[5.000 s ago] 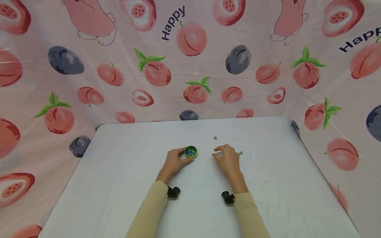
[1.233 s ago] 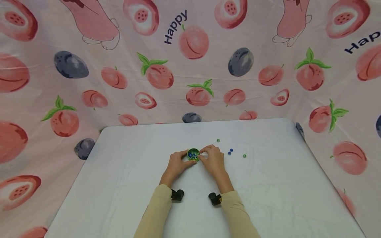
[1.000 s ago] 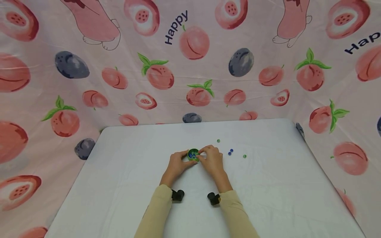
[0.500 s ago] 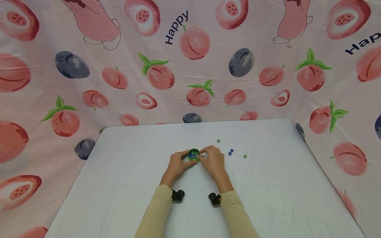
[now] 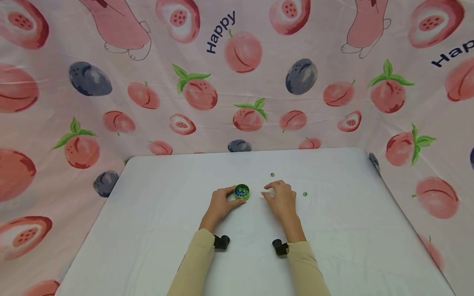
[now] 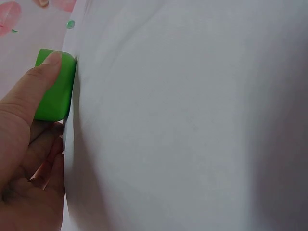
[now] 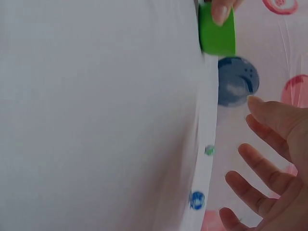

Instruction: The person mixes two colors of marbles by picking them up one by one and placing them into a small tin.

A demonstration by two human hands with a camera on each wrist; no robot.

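Observation:
My left hand (image 5: pixel 219 204) grips a small round green cup (image 5: pixel 242 199), thumb at the near side and fingers at the far side. Blue and green glass marbles (image 5: pixel 242 191) lie inside it. In the left wrist view the thumb presses the cup's green wall (image 6: pixel 57 96). To the right of the cup, my right hand (image 5: pixel 285 202) hovers with thumb and forefinger apart and nothing between them. One green marble (image 5: pixel 272 174) lies beyond this hand, another green marble (image 5: pixel 305 194) to its right. A blue marble (image 7: pixel 197 200) shows near the fingers in the right wrist view; the head view hides it.
A white-covered table (image 5: pixel 159 230) carries everything. Behind and along both sides hangs a pink cloth (image 5: pixel 207 139) printed with peaches. Each wrist wears a small black camera, the left camera (image 5: pixel 222 242) and the right camera (image 5: pixel 279 247).
My right hand has drawn back from the cup's rim to the right, its fingertips parting. It now covers the two loose blue marbles in the head view. The left hand keeps its hold on the cup.

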